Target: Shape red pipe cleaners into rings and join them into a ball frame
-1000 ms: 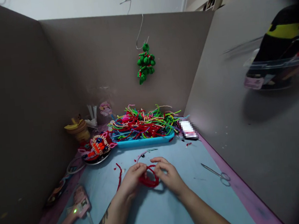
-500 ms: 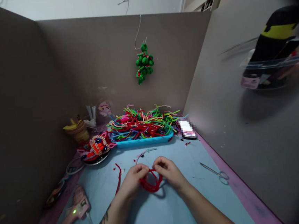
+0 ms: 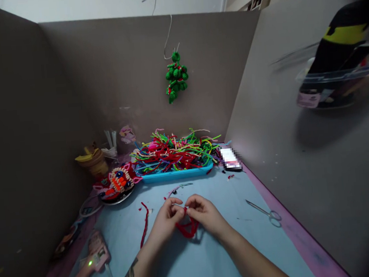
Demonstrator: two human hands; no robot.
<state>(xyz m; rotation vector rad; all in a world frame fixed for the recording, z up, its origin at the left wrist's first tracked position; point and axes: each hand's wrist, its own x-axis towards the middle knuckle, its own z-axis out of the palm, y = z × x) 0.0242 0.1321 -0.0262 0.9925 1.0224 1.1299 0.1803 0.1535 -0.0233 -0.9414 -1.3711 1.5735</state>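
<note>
Between my two hands hangs a loop of red pipe cleaner [image 3: 189, 231], held a little above the blue mat [image 3: 195, 267]. My left hand [image 3: 168, 217] pinches its upper left side with thumb and fingers. On the other side my right hand [image 3: 204, 212] grips its upper right, fingertips close to the left ones. Part of the red loop is hidden behind the fingers. A loose red pipe cleaner [image 3: 145, 226] lies on the mat left of my left hand.
A blue tray [image 3: 177, 174] heaped with coloured pipe cleaners stands at the back. Scissors [image 3: 268, 214] and a phone [image 3: 230, 158] lie right. On the left are a pink glue gun [image 3: 96, 254] and a beaded-looking craft piece [image 3: 120, 180]. A green tree ornament [image 3: 176, 79] hangs from a wire.
My hands have come closer together, with the fingertips now nearly meeting at the loop's top. The right hand went from fingers spread to a pinch on the red pipe cleaner.
</note>
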